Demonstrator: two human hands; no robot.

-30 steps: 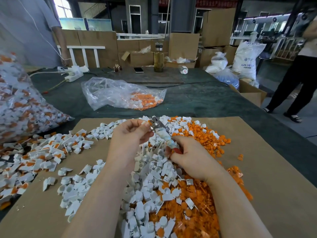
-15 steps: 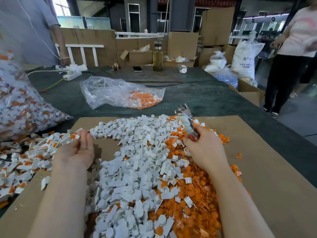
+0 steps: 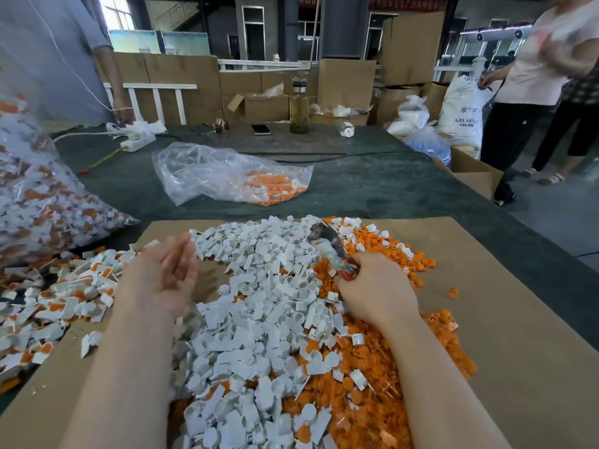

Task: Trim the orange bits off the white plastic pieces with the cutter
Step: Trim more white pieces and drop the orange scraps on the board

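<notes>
The left hand (image 3: 162, 273) hangs relaxed, palm turned inward, fingers loosely spread and holding nothing, above the cardboard sheet (image 3: 502, 319) on the table (image 3: 372, 189). The right hand (image 3: 376, 286) grips the cutter (image 3: 330, 246) by its handle, its blurred head pointing away over the heap of white plastic pieces (image 3: 259, 319), with trimmed orange bits (image 3: 372, 367) piled beside them.

head view, looking forward and down, close over cardboard sheet (image 3: 486, 319)
</notes>
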